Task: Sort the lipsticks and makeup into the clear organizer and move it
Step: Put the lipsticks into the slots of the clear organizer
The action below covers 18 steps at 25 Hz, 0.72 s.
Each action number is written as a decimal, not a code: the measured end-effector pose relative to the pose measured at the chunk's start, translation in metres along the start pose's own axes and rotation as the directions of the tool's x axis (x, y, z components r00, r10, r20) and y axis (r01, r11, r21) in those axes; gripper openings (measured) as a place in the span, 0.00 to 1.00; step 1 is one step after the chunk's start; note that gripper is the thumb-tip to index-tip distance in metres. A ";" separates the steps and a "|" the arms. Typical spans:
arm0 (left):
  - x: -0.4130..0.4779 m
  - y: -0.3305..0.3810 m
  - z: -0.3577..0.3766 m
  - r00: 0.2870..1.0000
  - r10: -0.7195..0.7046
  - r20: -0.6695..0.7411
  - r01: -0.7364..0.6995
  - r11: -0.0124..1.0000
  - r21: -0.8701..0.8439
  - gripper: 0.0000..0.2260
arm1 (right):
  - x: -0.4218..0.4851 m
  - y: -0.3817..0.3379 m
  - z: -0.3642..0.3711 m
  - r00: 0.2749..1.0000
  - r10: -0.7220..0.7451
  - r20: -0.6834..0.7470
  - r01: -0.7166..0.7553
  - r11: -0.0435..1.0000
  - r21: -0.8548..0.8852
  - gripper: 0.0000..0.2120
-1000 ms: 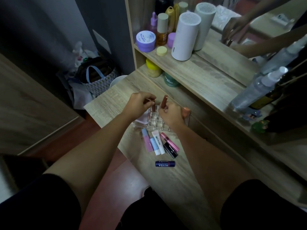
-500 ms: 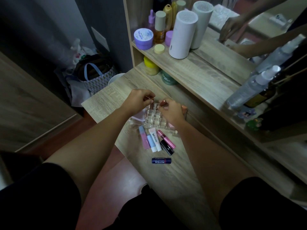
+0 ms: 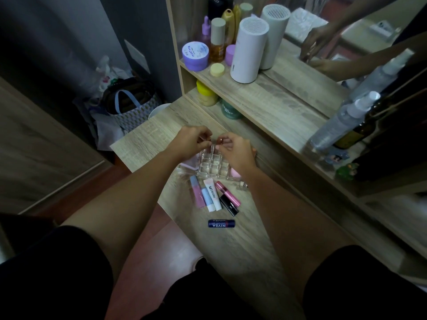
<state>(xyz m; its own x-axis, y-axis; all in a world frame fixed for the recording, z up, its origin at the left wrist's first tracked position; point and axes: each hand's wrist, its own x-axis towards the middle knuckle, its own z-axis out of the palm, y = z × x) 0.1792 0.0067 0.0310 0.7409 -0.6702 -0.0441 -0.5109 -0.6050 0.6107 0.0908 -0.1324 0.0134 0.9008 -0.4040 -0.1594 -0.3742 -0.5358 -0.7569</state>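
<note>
The clear organizer [image 3: 211, 166] stands on the wooden table [image 3: 242, 245], and both hands hover over its far row. My right hand [image 3: 236, 152] pinches a reddish lipstick [image 3: 221, 141], whose top shows just above a back cell. My left hand [image 3: 190, 142] has its fingers closed on a small lipstick at the back-left cell, mostly hidden. In front of the organizer lie a pink tube [image 3: 197, 194], a light blue tube [image 3: 206, 199], a white lip tube [image 3: 213, 192], a pink lipstick [image 3: 227, 192], a black tube [image 3: 228, 205] and a navy Nivea lip balm [image 3: 221, 223].
A raised shelf carries a purple jar [image 3: 195, 55], bottles and a white cylinder [image 3: 248, 50], with a mirror behind. A yellow-lidded jar [image 3: 205, 93] and a green jar [image 3: 230, 110] sit under it. A spray bottle [image 3: 342, 121] stands at right. A patterned bag [image 3: 131, 109] is on the floor at left.
The reddish lipstick in my right hand has gone down from standing tall above the organizer to sitting low in a back cell. My left hand stayed pinched at the back-left corner.
</note>
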 end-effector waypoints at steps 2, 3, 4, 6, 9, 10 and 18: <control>0.000 0.000 0.000 1.000 -0.005 0.004 0.005 1.000 0.013 0.13 | 0.000 0.000 -0.002 1.000 -0.021 0.005 0.021 1.000 0.007 0.10; 0.000 0.001 0.000 1.000 -0.004 0.000 0.004 1.000 0.025 0.13 | 0.000 0.000 -0.003 0.999 -0.030 0.017 0.030 1.000 0.001 0.10; 0.000 0.001 -0.001 1.000 -0.002 -0.003 0.002 0.999 0.035 0.13 | 0.000 0.000 -0.003 0.999 -0.031 0.026 0.031 0.999 -0.008 0.10; 0.000 0.001 -0.001 1.000 0.004 -0.003 -0.003 0.999 0.043 0.12 | 0.000 0.000 -0.003 1.000 -0.017 0.016 0.017 1.000 -0.022 0.09; 0.001 0.002 0.000 1.000 0.003 -0.002 -0.003 0.999 0.048 0.12 | -0.002 0.002 -0.004 1.000 -0.019 -0.008 0.019 0.999 -0.043 0.09; 0.001 0.002 0.000 1.000 0.002 -0.001 -0.002 0.999 0.052 0.12 | -0.002 0.003 -0.004 1.000 -0.026 -0.010 0.025 0.999 -0.032 0.10; 0.002 0.002 -0.001 1.000 0.003 0.013 -0.004 0.998 0.061 0.12 | -0.002 0.006 -0.002 0.998 -0.061 0.002 0.061 0.998 0.010 0.12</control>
<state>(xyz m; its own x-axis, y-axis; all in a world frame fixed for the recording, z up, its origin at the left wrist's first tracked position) 0.1797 0.0043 0.0329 0.7336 -0.6776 -0.0521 -0.5396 -0.6273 0.5616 0.0867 -0.1364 0.0102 0.9224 -0.3690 -0.1139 -0.3163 -0.5524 -0.7713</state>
